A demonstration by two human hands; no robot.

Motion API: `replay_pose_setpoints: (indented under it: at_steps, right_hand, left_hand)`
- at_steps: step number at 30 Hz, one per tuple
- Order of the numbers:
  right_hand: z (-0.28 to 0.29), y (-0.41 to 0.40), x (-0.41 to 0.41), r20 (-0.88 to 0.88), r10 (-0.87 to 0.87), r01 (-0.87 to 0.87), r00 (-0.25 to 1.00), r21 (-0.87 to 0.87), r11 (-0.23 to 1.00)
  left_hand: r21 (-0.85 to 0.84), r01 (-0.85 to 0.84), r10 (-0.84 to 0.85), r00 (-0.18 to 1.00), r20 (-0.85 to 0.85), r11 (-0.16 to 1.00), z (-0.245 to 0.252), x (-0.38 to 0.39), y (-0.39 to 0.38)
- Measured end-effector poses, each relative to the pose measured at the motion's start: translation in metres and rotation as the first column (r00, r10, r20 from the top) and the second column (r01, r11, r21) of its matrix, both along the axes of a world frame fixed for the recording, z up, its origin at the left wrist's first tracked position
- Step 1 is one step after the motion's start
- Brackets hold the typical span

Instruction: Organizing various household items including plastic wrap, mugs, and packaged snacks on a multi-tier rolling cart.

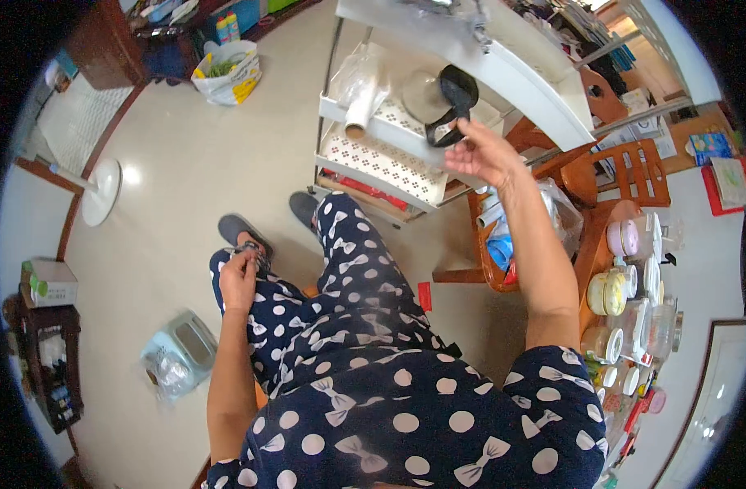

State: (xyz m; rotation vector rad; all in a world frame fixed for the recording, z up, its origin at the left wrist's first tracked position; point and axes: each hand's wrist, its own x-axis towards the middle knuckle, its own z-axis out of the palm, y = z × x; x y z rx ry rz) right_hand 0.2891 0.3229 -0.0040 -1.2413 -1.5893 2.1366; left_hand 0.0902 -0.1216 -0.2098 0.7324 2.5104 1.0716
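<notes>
On the second tier of a white shelf trolley stands a glass jug with a black lid and black handle. My right hand reaches to this handle from the near side. Its thumb side meets the handle in the view, while the other fingers are spread below it, not wrapped around. A white plastic roll lies beside the jug, partly over the tier's edge. My left hand rests above my left knee, fingers curled together; whether it holds anything small is unclear.
A wooden chair and a stool bearing plastic bags are at right. Several jars line a wooden surface. A pale blue plastic bin sits on the floor at left, a bag of greens farther off. A white round base stands near the wall.
</notes>
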Motion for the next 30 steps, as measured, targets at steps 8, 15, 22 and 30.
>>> replay_pose_setpoints:
  at_steps: [8,15,22,30]
  right_hand:
    - [-0.044,0.052,-0.038,0.189,-0.062,0.067,0.98,-0.022,0.997]
    - [-0.06,0.037,-0.052,0.176,-0.278,0.278,0.944,0.026,0.96]
    - [-0.102,-0.093,-0.035,-0.022,0.001,0.01,1.0,0.506,0.863]
    - [-0.273,0.004,-0.044,0.294,-0.3,0.27,0.908,0.137,0.953]
  left_hand:
    - [0.082,-0.019,0.027,0.996,-0.09,0.996,-0.01,-0.007,-0.001]
    - [0.072,-0.034,0.04,0.996,-0.074,0.997,-0.005,-0.01,0.001]
    - [0.064,-0.042,0.048,0.993,-0.108,0.997,-0.017,-0.015,-0.001]
    - [0.054,-0.045,0.054,0.983,-0.174,0.998,-0.008,-0.019,-0.001]
